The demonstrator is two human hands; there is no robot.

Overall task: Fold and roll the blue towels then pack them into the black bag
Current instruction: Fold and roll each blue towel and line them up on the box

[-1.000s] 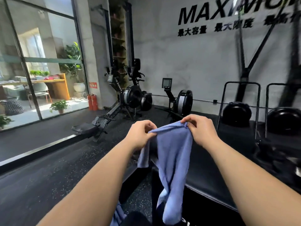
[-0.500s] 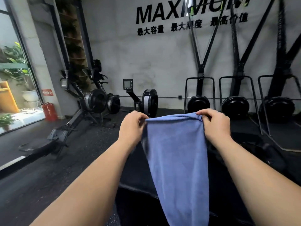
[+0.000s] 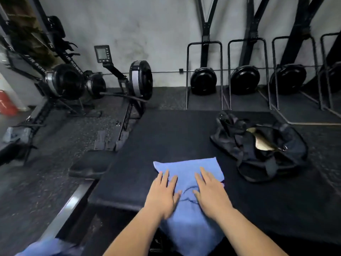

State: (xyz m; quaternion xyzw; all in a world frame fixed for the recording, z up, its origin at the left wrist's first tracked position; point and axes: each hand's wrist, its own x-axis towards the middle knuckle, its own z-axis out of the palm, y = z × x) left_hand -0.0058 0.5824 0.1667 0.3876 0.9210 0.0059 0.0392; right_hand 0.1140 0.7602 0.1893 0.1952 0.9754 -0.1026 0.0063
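Note:
A blue towel (image 3: 186, 169) lies spread on the black padded platform (image 3: 166, 133), its near end hanging over the front edge. My left hand (image 3: 163, 193) presses flat on the towel's left side, fingers straight. My right hand (image 3: 210, 191) presses flat on its right side, and the cloth wrinkles between the two hands. The black bag (image 3: 262, 145) sits open on the platform to the right of the towel, a tan lining showing inside. More blue cloth (image 3: 49, 246) shows at the bottom left corner.
Rowing machines (image 3: 127, 84) stand on the rubber floor to the left and behind. Black machines in metal frames (image 3: 203, 78) line the back wall. A red object (image 3: 6, 104) sits at the far left edge.
The towel was held up by its top corners in both hands. Now it lies on the platform with both hands flat on it. The view has tilted down and right.

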